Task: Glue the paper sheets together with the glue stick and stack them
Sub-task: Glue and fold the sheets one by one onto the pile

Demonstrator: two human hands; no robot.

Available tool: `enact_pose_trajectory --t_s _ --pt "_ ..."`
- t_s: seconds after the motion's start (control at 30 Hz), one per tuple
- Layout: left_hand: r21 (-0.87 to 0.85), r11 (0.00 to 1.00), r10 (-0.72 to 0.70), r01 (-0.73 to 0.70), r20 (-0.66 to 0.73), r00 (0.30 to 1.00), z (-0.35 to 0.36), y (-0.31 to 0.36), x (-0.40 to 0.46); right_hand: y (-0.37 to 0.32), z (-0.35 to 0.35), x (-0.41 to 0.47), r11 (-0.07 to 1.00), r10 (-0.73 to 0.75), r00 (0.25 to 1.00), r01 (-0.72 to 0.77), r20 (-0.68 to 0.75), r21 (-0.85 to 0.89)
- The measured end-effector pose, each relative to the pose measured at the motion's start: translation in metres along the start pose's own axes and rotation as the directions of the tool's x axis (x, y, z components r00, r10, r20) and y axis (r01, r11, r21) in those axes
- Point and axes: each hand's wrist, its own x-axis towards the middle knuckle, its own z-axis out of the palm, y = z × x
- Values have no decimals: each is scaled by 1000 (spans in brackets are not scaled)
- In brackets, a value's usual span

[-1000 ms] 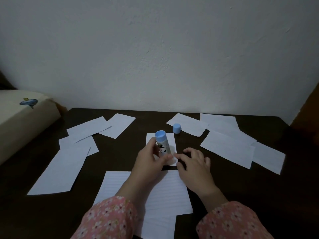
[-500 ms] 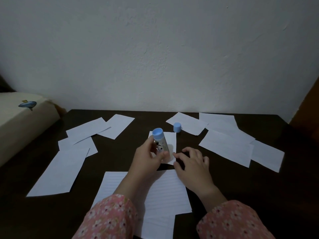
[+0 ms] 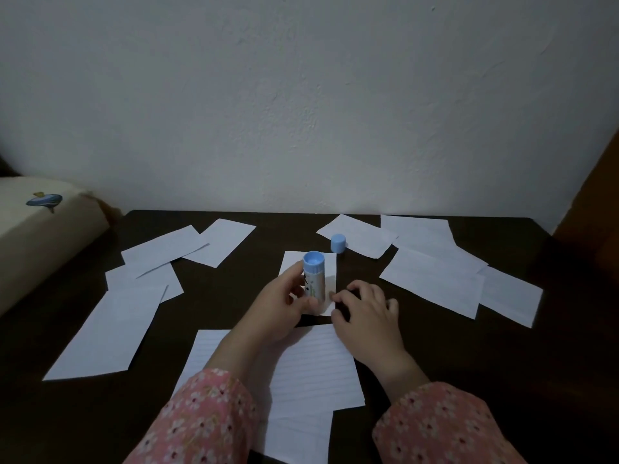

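A: Obs., L to R? Far L first.
B: Cream cushion (image 3: 40, 226) off desk (image 3: 502, 356) edge. Loose paper sheets (image 3: 104, 333) on L side.
A: Hands?
B: L hand (image 3: 281, 308) grips glue stick (image 3: 314, 276), upright, blue end up, over small sheet (image 3: 330, 262) at ctr. R hand (image 3: 366, 313): fingers curled, tips pressing that sheet's R edge.
A: Cap?
B: Blue cap (image 3: 338, 243) off, standing just behind the small sheet. More sheets (image 3: 432, 279) on R.

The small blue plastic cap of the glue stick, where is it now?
In the head view, the small blue plastic cap stands on the dark wooden table, right of centre, just beyond the small white paper sheet and beside a white sheet.
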Motion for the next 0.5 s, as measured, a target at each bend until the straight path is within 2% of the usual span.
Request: enact_pose_trajectory --t_s 0.23,0.5 --pt "68 996 -53 55 -31 998 -16 -10 1 -2 1 1 1000 15 1000 -15 -18 -7" --pt "26 996 -88 90 -56 995 -35 -17 -3 -3 2 3 1000 24 1000 -24 -19 -5"
